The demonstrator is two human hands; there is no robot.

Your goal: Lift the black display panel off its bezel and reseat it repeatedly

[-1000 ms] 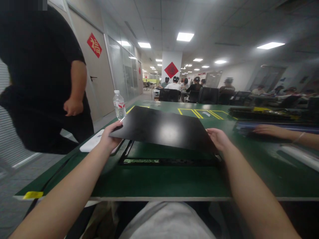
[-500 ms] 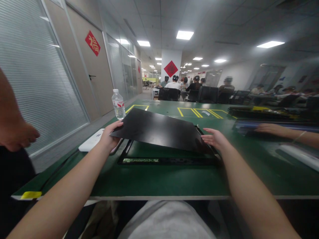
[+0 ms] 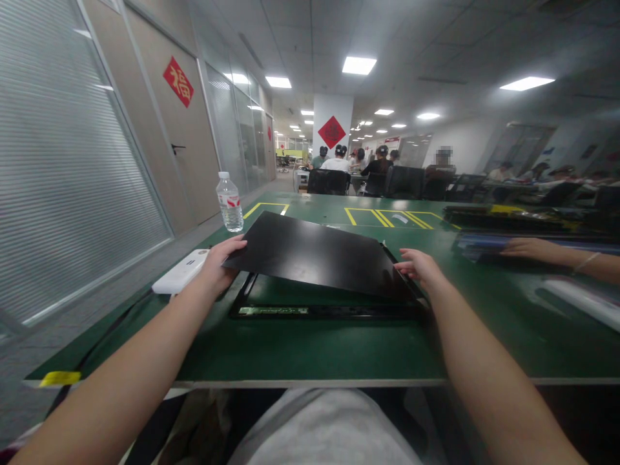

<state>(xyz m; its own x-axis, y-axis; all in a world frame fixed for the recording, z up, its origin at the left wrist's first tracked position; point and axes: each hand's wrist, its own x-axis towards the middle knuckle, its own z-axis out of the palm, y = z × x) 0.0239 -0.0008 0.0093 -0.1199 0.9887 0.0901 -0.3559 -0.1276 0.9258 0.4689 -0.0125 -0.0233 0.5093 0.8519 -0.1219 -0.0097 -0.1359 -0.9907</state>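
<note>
A thin, glossy black flat panel [image 3: 314,252] slants over a black rectangular frame [image 3: 358,314], its left side raised and its right side low by the frame. My left hand [image 3: 220,265] is closed on the panel's left edge, thumb on top and the other fingers hidden underneath. My right hand [image 3: 419,268] is at the panel's right edge with its fingers bent against it. The frame lies flat on the green table [image 3: 310,355]. Along its front bar runs a green circuit strip [image 3: 274,310]. The panel covers much of the frame's far part.
A water bottle [image 3: 229,203] stands behind my left hand, with a white device [image 3: 181,271] nearer. To the right, another person's hand [image 3: 533,248] rests on a dark, bluish flat item. Dark parts [image 3: 508,219] lie behind it. Yellow tape [image 3: 61,378] marks the front left corner.
The panel has shifted slightly right and its right side sits lower. My right fingers have bent in toward its edge. The person standing at the left has gone out of view.
</note>
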